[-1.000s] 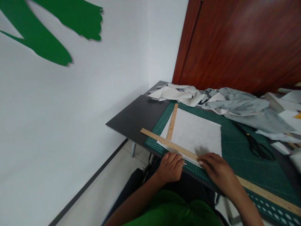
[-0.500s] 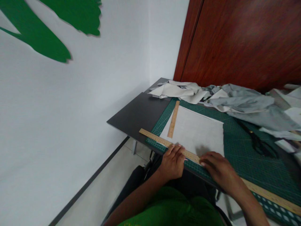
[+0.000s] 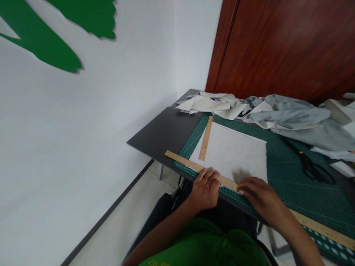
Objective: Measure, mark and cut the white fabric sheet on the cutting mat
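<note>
A wooden ruler [image 3: 183, 160] lies along the near edge of a white cloth piece [image 3: 235, 147]. My left hand [image 3: 205, 189] presses on the ruler's middle, fingers bent and close together over it. At the ruler's right end, my right hand [image 3: 260, 195] is closed, with thumb and fingertips gripping it. A thin, pale tip shows beside my left hand; what it belongs to is hidden. A second, shorter wooden ruler [image 3: 206, 138] rests across the cloth's left side. Beneath the cloth is a green cutting mat [image 3: 291, 177] with a printed grid.
Black-handled scissors [image 3: 312, 166] lie on the mat to the right. Heaped grey and cream fabric [image 3: 291, 112] runs along the back. Another long wooden ruler [image 3: 324, 229] lies at the near right edge. The dark table [image 3: 161, 131] extends left towards a white wall.
The view has shifted slightly. Both hands stay on the ruler in nearly the same places, and the cloth and rulers look unmoved.
</note>
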A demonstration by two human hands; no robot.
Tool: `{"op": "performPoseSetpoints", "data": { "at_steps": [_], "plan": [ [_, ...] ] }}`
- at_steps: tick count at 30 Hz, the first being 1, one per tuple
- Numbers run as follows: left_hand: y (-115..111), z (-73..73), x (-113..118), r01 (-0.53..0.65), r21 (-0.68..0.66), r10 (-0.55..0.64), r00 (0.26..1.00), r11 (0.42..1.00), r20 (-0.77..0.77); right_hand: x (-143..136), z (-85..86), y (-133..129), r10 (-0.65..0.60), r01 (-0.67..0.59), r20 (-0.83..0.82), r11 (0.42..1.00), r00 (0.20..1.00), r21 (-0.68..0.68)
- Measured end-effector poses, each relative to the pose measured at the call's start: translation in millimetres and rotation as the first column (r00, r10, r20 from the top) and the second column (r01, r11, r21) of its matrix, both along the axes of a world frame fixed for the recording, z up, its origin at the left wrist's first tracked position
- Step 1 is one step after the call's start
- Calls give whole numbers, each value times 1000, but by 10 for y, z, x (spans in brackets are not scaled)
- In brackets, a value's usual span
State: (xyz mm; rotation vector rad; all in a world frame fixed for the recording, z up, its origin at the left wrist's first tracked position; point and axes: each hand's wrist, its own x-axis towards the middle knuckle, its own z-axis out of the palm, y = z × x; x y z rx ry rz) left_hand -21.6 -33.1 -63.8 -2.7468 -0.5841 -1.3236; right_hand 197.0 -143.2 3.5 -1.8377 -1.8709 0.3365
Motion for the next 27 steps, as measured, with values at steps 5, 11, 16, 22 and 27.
{"op": "performPoseSetpoints", "data": {
  "at_steps": [5, 11, 16, 22, 27],
  "plan": [
    [12, -32, -35, 30, 41, -32, 999, 999, 30, 8, -4, 4, -5, 5, -22, 1000, 1000, 1],
    [24, 10, -39, 21, 47, -24, 997, 999, 71, 18, 1, 7, -4, 4, -66, 1000, 998, -9],
    [33, 23, -19, 61, 26, -62, 996, 998, 70, 12, 11, 7, -16, 16, -94, 1000, 995, -8],
    [27, 39, -8, 46, -2, -46, 997, 999, 63, 0, 25, 24, -39, 36, -104, 999, 994, -37],
    [22, 53, -7, 29, 3, -29, 998, 1000, 49, -16, -38, 25, -67, 65, -66, 997, 996, -28]
  ]
}}
